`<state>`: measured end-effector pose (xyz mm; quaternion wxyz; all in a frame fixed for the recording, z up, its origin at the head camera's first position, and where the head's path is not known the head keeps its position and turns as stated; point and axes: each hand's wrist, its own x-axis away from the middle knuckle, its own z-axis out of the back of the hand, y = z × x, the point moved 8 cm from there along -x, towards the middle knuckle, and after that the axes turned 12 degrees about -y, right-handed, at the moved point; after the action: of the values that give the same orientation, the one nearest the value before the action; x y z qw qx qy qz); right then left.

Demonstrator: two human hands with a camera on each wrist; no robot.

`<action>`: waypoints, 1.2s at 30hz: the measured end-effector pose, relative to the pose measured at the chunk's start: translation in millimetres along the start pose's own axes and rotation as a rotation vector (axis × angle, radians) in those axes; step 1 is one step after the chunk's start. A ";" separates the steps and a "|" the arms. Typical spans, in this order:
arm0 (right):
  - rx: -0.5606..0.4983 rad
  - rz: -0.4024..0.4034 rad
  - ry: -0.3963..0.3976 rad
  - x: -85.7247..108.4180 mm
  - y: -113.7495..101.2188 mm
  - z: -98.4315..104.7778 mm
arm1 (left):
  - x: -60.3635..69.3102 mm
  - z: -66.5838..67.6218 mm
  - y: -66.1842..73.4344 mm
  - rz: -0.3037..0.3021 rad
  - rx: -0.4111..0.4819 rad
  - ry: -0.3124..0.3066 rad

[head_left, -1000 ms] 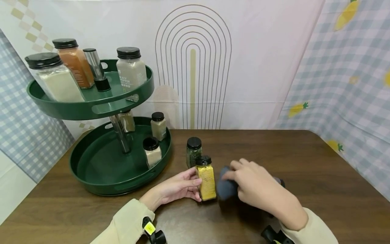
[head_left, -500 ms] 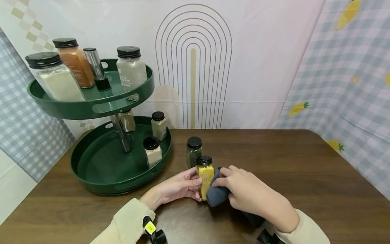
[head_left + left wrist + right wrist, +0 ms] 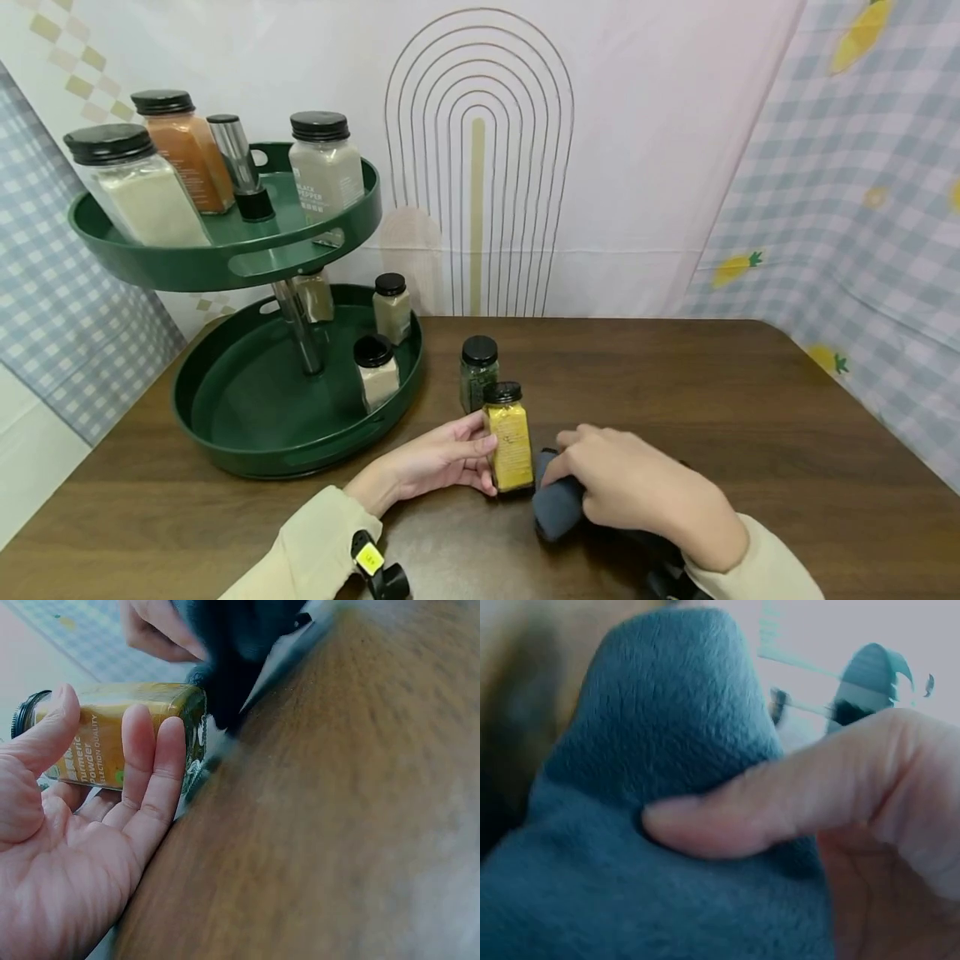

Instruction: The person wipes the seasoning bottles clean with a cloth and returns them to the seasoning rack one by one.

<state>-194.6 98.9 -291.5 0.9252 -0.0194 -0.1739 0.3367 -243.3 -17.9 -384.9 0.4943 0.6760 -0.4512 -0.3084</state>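
Note:
A black-lidded jar of turmeric powder (image 3: 512,450) stands on the table, its label legible in the left wrist view. My left hand (image 3: 438,458) grips this jar from its left side, thumb and fingers around it. Bunched dark grey-blue cloth (image 3: 558,504) is pinched in my right hand (image 3: 630,483), a small gap to the right of the jar. In the right wrist view the thumb presses on the plush cloth (image 3: 660,712). Just behind the turmeric sits a smaller-looking jar of green herbs (image 3: 478,375), partly hidden by it.
A two-tier green stand (image 3: 300,454) occupies the left. Its upper tray (image 3: 225,271) bears several jars and a steel cylinder (image 3: 240,167); small jars, such as a pale one (image 3: 377,375), are on the lower tray. A patterned curtain (image 3: 637,167) hangs behind the table (image 3: 675,375).
The right hand brought the cloth left against the turmeric jar's right side, then drew it back right and slightly nearer. The left hand and jar have stayed in place.

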 end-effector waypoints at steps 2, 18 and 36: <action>0.063 -0.023 0.110 8.2 3.1 13.7 | -0.5 -0.3 0.1 -0.003 -0.003 -0.003; 0.093 0.015 0.268 4.1 -9.8 20.4 | -0.4 -0.3 -0.9 0.030 -0.011 0.017; 0.054 -0.096 0.023 0.7 5.8 -1.9 | -1.0 2.8 0.5 0.032 -0.034 0.088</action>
<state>-197.1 103.9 -293.9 0.9424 0.0099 -0.1549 0.2962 -246.3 -18.1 -385.4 0.5298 0.6731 -0.4346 -0.2781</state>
